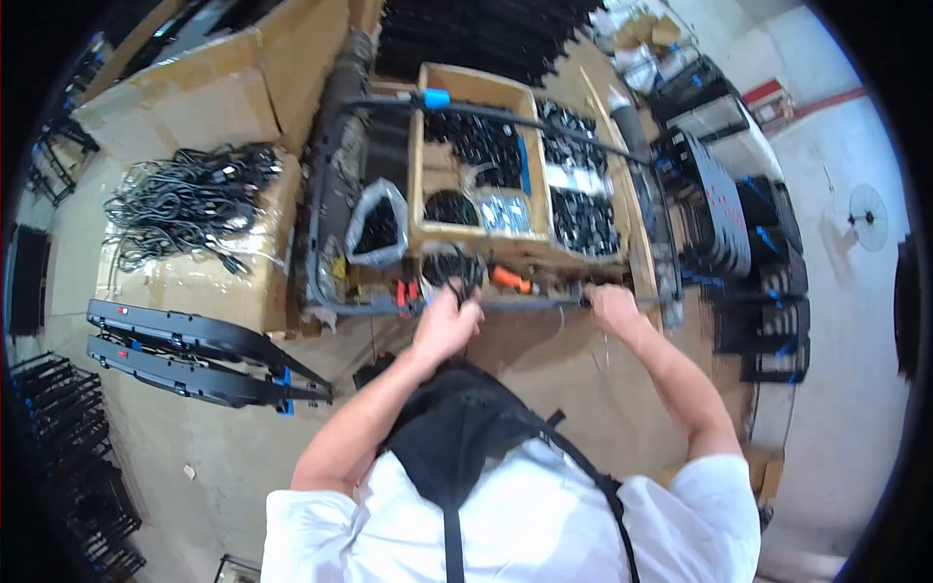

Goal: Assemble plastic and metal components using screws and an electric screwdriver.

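Observation:
A dark tubular metal frame (525, 304) lies across the workbench in front of me, its near bar running between my hands. My left hand (449, 323) is closed around black cable (466, 272) just above that bar, with the strands looping past the fingertips. Further right, my right hand (612, 309) is closed at the same bar, the fingers curled at a small dark piece I cannot make out. Between the hands, behind the bar, lies an orange-handled tool (511, 280). Red handles (407, 294) of another tool lie left of my left hand.
A wooden divided tray (418, 165) holds small black parts and silver hardware. A plastic bag (379, 222) of black parts stands left of it. Black cables (194, 204) are heaped on a cardboard box (258, 291), with black curved panels (185, 330) nearby. Stacked black frames (763, 321) stand right.

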Tool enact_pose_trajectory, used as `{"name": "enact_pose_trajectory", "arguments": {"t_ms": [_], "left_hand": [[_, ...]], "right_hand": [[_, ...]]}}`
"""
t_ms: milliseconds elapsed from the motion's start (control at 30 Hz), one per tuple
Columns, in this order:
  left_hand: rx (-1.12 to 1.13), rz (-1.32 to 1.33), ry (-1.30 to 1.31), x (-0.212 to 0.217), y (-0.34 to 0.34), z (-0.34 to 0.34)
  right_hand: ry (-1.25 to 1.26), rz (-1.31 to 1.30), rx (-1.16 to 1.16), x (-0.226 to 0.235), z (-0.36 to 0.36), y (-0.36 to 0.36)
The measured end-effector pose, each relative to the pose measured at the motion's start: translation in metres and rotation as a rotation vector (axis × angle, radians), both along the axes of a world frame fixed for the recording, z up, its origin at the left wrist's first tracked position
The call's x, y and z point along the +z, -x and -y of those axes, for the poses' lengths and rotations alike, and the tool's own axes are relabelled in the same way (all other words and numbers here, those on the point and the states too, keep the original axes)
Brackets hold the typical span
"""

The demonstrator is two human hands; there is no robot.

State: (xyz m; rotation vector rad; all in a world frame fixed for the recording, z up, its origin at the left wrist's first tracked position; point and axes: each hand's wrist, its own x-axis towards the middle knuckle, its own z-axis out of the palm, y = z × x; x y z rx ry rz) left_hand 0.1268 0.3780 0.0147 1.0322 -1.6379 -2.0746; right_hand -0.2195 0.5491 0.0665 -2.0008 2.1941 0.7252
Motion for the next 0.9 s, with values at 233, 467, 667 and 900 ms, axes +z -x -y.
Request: {"name": "enact_pose_trajectory", "arguments": {"t_ms": [233,467,667,900], "left_hand": [[-0.035,-0.060,-0.103,0.000,-0.002,0.006],[-0.070,-0.028,-0.089,-0.006,-0.003,0.011],[-0.118,-0.030,-0.084,-0.002,-0.007,0.013],[-0.129,-0.036,-0.116,-0.005,-0.008,0.014]], "right_hand": [[-0.262,-0.177,-0.162,0.002,-0.001,-0.009],[-0.367,-0.283,-0.189,0.001,0.004,-0.007],[-0.360,-0.238,-0.312,0.009,0.005,-0.013],[0.064,0.194,-0.357,-0.010,0.006,-0.026]]}}
